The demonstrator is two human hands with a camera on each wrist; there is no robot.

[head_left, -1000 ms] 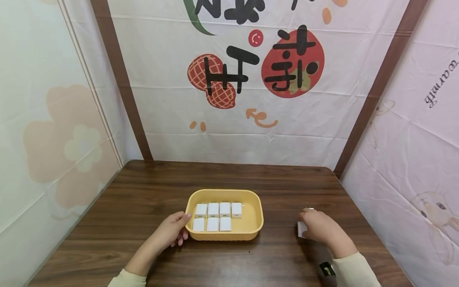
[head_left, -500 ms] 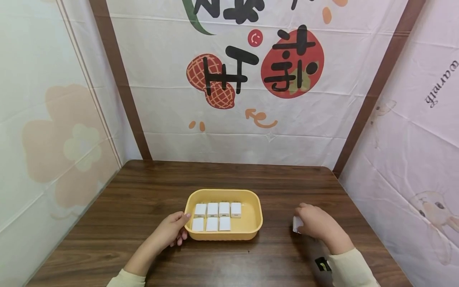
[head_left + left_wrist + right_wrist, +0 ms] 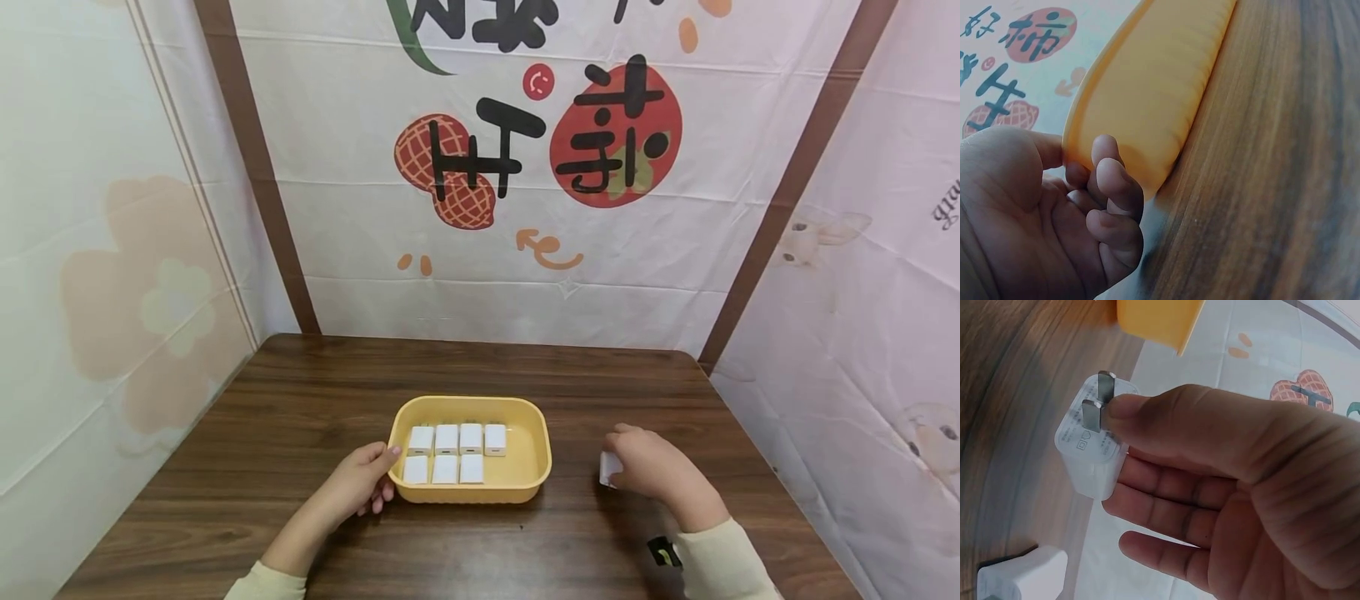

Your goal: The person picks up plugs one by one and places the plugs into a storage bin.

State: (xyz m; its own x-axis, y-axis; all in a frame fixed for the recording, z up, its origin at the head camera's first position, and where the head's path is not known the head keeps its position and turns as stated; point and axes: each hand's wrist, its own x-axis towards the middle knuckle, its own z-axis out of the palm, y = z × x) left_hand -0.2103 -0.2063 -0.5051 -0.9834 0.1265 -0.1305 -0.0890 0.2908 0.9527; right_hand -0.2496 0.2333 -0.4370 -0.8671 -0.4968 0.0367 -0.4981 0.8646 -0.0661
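A yellow tray [image 3: 528, 493] stands on the table with several white charger plugs [image 3: 446, 439] in two rows inside. My left hand [image 3: 360, 482] pinches the tray's left rim, thumb on top; in the left wrist view the other fingers curl loosely beside its outer wall. Right of the tray, my right hand [image 3: 655, 469] holds another white charger plug [image 3: 1092, 440] between thumb and fingers. Its two metal prongs face the right wrist camera, and the thumb tip touches near them. A further white charger plug [image 3: 1025, 575] lies at the lower left of the right wrist view.
The brown wood-grain table [image 3: 517, 558] carries the tray near its middle. A white printed cloth [image 3: 352, 250] hangs behind it, with more cloth on both sides. A small black item [image 3: 663, 552] sits at the right cuff.
My right hand has moved left toward the tray with the charger plug in its grip. My left hand and the tray have stayed put.
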